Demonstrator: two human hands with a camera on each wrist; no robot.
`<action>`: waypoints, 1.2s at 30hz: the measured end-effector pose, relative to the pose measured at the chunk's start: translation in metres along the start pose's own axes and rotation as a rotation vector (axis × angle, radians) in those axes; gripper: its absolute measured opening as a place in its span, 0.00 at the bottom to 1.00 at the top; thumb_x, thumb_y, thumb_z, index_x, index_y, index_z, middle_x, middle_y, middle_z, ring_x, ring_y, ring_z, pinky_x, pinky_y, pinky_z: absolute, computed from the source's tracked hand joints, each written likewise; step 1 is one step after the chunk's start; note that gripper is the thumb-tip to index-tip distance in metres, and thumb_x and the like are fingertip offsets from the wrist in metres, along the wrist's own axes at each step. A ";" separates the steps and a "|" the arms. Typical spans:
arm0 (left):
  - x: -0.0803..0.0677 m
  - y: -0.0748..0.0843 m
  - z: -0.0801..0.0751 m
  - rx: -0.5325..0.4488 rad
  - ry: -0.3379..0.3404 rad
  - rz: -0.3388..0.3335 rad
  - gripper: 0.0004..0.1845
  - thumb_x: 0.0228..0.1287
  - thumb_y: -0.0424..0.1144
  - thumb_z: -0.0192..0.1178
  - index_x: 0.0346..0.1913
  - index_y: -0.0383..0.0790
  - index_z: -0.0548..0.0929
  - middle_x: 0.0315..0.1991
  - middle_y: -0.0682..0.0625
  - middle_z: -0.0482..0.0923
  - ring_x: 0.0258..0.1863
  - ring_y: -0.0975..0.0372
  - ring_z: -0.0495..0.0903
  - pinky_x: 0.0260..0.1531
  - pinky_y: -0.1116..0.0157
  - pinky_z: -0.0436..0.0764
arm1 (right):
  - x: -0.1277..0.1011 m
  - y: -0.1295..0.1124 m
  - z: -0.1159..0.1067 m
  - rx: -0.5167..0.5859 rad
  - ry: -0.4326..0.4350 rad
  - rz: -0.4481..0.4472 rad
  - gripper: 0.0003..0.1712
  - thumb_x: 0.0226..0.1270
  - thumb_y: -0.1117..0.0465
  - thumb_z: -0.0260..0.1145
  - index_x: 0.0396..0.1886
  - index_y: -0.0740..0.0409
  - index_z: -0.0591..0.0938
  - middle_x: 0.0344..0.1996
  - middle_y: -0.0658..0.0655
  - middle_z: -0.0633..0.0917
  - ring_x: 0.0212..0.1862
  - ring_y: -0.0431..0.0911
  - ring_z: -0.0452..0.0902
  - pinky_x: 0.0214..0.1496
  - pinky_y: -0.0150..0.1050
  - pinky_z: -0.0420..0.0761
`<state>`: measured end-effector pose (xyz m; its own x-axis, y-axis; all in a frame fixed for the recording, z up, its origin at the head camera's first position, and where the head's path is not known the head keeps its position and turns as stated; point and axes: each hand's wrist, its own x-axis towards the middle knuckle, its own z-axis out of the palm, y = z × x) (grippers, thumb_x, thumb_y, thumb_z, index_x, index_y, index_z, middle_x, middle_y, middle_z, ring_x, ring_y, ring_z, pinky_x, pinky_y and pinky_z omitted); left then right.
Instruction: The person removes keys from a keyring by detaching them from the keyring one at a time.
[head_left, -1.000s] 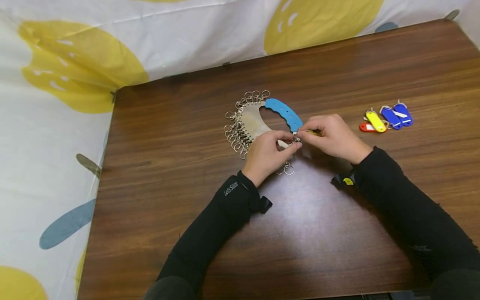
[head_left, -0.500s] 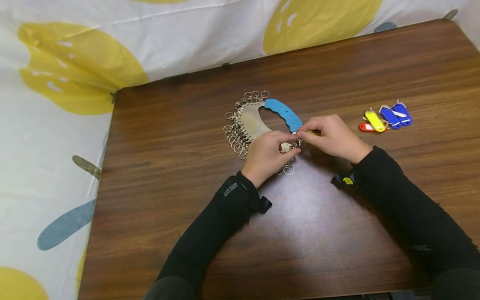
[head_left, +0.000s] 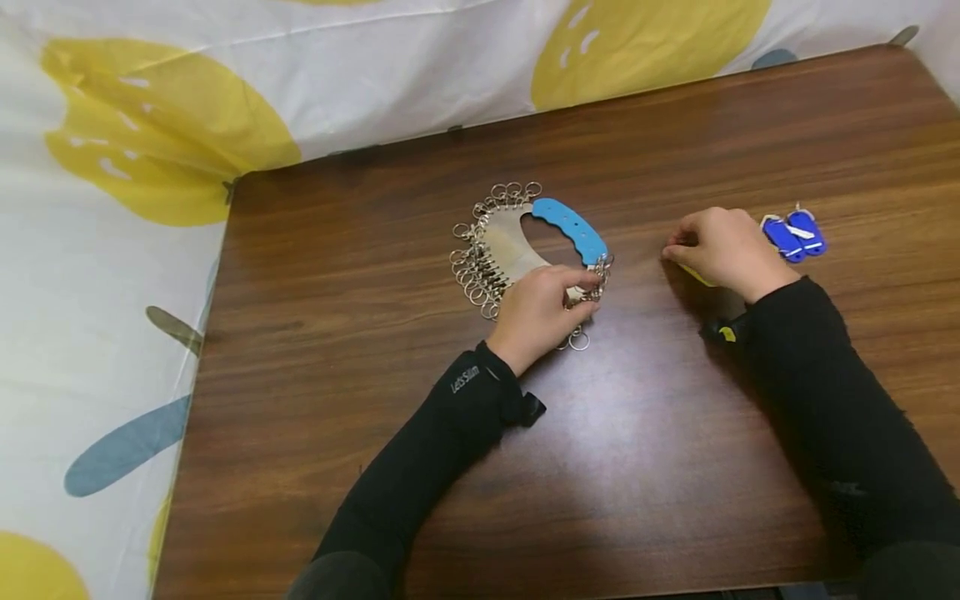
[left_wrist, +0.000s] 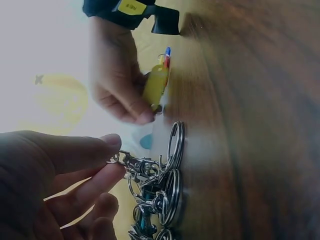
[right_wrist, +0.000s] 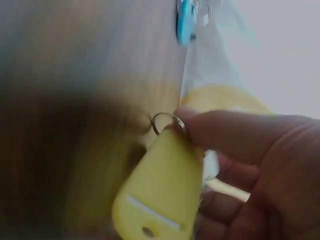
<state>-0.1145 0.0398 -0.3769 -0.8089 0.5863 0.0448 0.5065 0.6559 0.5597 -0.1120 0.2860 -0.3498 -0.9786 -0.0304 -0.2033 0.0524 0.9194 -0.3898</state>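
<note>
A metal key holder [head_left: 510, 246] with a blue handle [head_left: 572, 227] and several split rings [head_left: 472, 275] lies on the brown table [head_left: 615, 467]. My left hand [head_left: 588, 287] rests on it and pinches a small metal clasp [left_wrist: 131, 162] between thumb and forefinger. My right hand [head_left: 671, 250] is off to the right, apart from the holder. It pinches a yellow key tag [right_wrist: 160, 195] near its ring [right_wrist: 167, 122]. The tag shows under the hand in the head view [head_left: 693, 275] and hangs just above the table in the left wrist view [left_wrist: 156, 85].
Two blue key tags [head_left: 795, 233] lie right behind my right hand. A white cloth with yellow and blue shapes [head_left: 112, 250] covers the surface beyond the table's left and far edges. A loose ring of the holder [head_left: 578, 340] lies by my left wrist.
My right hand has left the clasp and gone right toward the loose tags, taking the yellow tag along. It now covers the spot where red and yellow tags lay. My left hand stays put.
</note>
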 end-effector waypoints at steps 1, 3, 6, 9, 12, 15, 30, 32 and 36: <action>0.000 0.000 0.000 -0.003 -0.002 -0.001 0.16 0.60 0.48 0.64 0.52 0.56 0.83 0.37 0.58 0.82 0.29 0.67 0.74 0.24 0.72 0.67 | 0.001 0.006 -0.002 -0.002 -0.001 0.022 0.17 0.68 0.54 0.60 0.43 0.64 0.83 0.37 0.65 0.86 0.35 0.54 0.76 0.33 0.42 0.69; -0.001 -0.001 -0.001 -0.005 -0.007 -0.006 0.16 0.60 0.48 0.64 0.52 0.56 0.83 0.37 0.58 0.82 0.29 0.67 0.74 0.24 0.71 0.68 | 0.002 0.015 -0.007 -0.002 -0.002 0.070 0.19 0.68 0.52 0.59 0.45 0.64 0.83 0.41 0.67 0.85 0.38 0.56 0.76 0.32 0.42 0.69; -0.001 -0.003 -0.002 -0.002 -0.016 -0.009 0.17 0.60 0.48 0.64 0.53 0.56 0.83 0.41 0.58 0.83 0.31 0.67 0.75 0.26 0.71 0.69 | 0.004 0.024 -0.012 -0.036 0.025 0.133 0.20 0.68 0.51 0.58 0.48 0.62 0.83 0.44 0.69 0.83 0.42 0.62 0.76 0.33 0.46 0.69; -0.002 -0.004 -0.003 -0.005 -0.029 -0.011 0.18 0.60 0.49 0.64 0.54 0.56 0.81 0.46 0.58 0.82 0.33 0.67 0.76 0.29 0.71 0.71 | 0.005 0.026 -0.016 -0.092 0.056 0.161 0.20 0.68 0.52 0.58 0.50 0.60 0.82 0.46 0.70 0.82 0.45 0.65 0.75 0.33 0.51 0.71; -0.003 -0.005 -0.003 -0.012 -0.036 -0.013 0.19 0.61 0.49 0.64 0.56 0.56 0.80 0.48 0.58 0.81 0.37 0.66 0.76 0.31 0.70 0.72 | 0.005 0.023 -0.020 -0.126 0.062 0.149 0.22 0.68 0.53 0.57 0.56 0.62 0.78 0.49 0.72 0.79 0.51 0.68 0.71 0.40 0.58 0.73; -0.003 -0.005 -0.004 -0.022 -0.024 -0.019 0.19 0.62 0.48 0.63 0.56 0.55 0.80 0.49 0.57 0.81 0.40 0.65 0.78 0.34 0.69 0.74 | 0.003 0.016 -0.023 -0.115 0.055 0.130 0.27 0.69 0.53 0.56 0.62 0.64 0.73 0.54 0.75 0.74 0.56 0.72 0.65 0.50 0.65 0.68; 0.008 -0.040 -0.049 0.432 -0.067 -0.100 0.40 0.57 0.62 0.61 0.71 0.53 0.63 0.76 0.40 0.48 0.76 0.48 0.45 0.73 0.47 0.48 | -0.001 -0.004 -0.018 0.014 0.258 -0.038 0.43 0.65 0.53 0.64 0.74 0.58 0.56 0.74 0.70 0.48 0.75 0.67 0.41 0.73 0.63 0.46; 0.008 -0.046 -0.057 0.444 -0.056 -0.156 0.42 0.58 0.64 0.59 0.72 0.53 0.60 0.76 0.38 0.42 0.77 0.46 0.40 0.73 0.45 0.43 | 0.001 -0.008 -0.016 0.064 0.268 -0.060 0.45 0.65 0.50 0.63 0.76 0.54 0.51 0.76 0.66 0.41 0.77 0.62 0.32 0.74 0.62 0.41; 0.006 -0.057 -0.071 0.379 0.005 -0.214 0.44 0.58 0.67 0.55 0.73 0.52 0.58 0.76 0.38 0.42 0.77 0.47 0.39 0.73 0.44 0.41 | 0.007 -0.016 -0.016 0.158 0.191 -0.041 0.47 0.69 0.41 0.55 0.76 0.53 0.44 0.76 0.64 0.36 0.77 0.59 0.25 0.73 0.64 0.38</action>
<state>-0.1691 -0.0281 -0.3494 -0.9085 0.4165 -0.0346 0.4004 0.8911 0.2138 -0.1228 0.2772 -0.3307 -0.9996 0.0216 -0.0165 0.0271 0.8459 -0.5326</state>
